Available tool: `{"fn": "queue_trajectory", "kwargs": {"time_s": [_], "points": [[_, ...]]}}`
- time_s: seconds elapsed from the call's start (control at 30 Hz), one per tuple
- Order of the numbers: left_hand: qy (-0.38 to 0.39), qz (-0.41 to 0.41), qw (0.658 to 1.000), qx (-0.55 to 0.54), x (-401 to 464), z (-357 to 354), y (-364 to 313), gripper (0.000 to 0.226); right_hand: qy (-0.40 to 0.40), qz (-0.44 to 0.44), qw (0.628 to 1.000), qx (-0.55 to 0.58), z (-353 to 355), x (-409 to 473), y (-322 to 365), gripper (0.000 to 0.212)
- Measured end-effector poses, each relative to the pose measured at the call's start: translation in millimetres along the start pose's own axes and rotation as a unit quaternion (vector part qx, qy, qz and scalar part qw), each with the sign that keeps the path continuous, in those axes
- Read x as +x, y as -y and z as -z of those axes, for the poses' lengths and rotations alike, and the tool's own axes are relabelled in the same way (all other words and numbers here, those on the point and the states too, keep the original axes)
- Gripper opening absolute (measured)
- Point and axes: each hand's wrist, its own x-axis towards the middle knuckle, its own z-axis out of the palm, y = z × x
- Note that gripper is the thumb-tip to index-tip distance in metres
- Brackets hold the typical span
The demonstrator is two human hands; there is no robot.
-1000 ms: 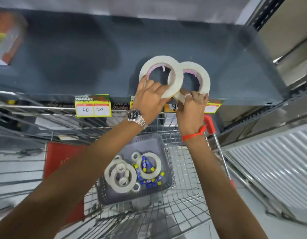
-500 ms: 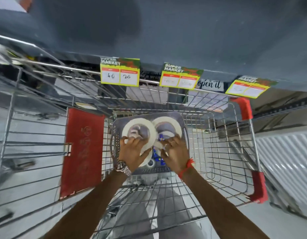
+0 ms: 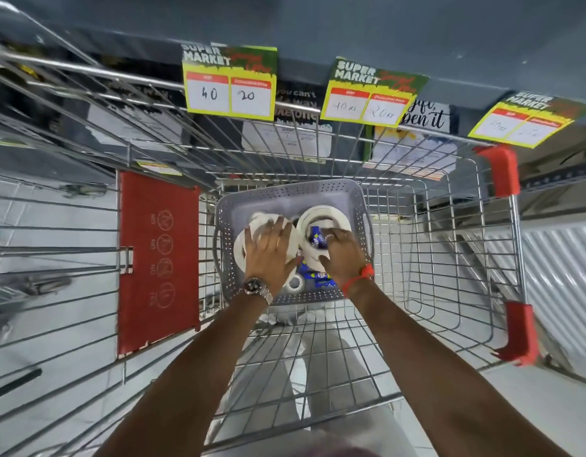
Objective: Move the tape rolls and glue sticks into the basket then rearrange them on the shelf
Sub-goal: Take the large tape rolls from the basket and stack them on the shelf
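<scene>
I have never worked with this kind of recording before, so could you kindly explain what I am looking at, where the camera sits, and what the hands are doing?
There is no machine here: a person wears one wide-angle camera on the head, looking forward and down at their own arms. Both hands are inside a grey perforated basket that sits in a wire shopping trolley. The left hand, with a wristwatch, lies with spread fingers on a white tape roll. The right hand, with a red wrist thread, is at another tape roll; whether it grips it I cannot tell. Blue glue sticks lie in the basket beneath. Above, the grey shelf edge carries yellow price tags.
</scene>
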Motion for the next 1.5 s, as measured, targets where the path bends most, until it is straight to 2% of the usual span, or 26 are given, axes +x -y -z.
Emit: {"fn": "queue_trajectory", "kwargs": {"time_s": [0.1, 0.2, 0.27, 0.33, 0.47, 0.6, 0.73, 1.07, 1.23, 1.27, 1.37, 1.47, 1.5], "points": [[-0.071, -0.053, 0.995, 0.040, -6, 21, -7, 0.067, -0.019, -0.006, 1.000, 0.011, 0, -9, 1, 0.053], [-0.214, -0.081, 0.973, 0.046, 5, 57, -7, 0.073, -0.003, -0.007, 1.000, 0.003, 0, -13, 3, 0.052], [-0.304, -0.066, 0.949, 0.040, 23, 100, -6, 0.072, 0.002, -0.012, 1.000, 0.005, 2, -11, 5, 0.052], [-0.363, -0.039, 0.930, 0.038, 41, 149, -3, 0.072, 0.023, -0.014, 1.000, 0.003, 4, -9, 6, 0.051], [-0.419, -0.010, 0.907, 0.026, 66, 217, 7, 0.068, 0.069, -0.019, 0.997, -0.010, 1, 3, 11, 0.042], [-0.374, 0.008, 0.927, 0.037, 91, 242, 13, 0.069, 0.061, -0.007, 0.998, -0.029, -4, 21, 9, 0.040], [-0.329, 0.020, 0.943, 0.047, 106, 234, 16, 0.071, 0.073, -0.005, 0.992, -0.105, -8, 29, 5, 0.039], [-0.370, -0.008, 0.929, 0.000, 115, 227, 20, 0.062, 0.096, 0.005, 0.988, -0.120, -35, 29, -11, 0.043], [-0.371, -0.010, 0.928, -0.009, 116, 226, 20, 0.062, 0.137, -0.017, 0.977, -0.162, -34, 25, -2, 0.055], [-0.371, -0.011, 0.929, -0.010, 116, 226, 20, 0.062, 0.113, -0.018, 0.980, -0.163, -33, 24, 1, 0.050], [-0.371, -0.014, 0.928, -0.013, 117, 225, 21, 0.062, 0.035, -0.032, 0.983, -0.177, -33, 19, 3, 0.018], [-0.374, -0.013, 0.927, -0.019, 117, 224, 22, 0.061, 0.007, -0.043, 0.993, -0.108, -36, 14, 5, 0.030], [-0.372, -0.013, 0.928, -0.021, 116, 224, 22, 0.061, -0.023, -0.045, 0.993, -0.111, -31, 10, 10, 0.026]]}}
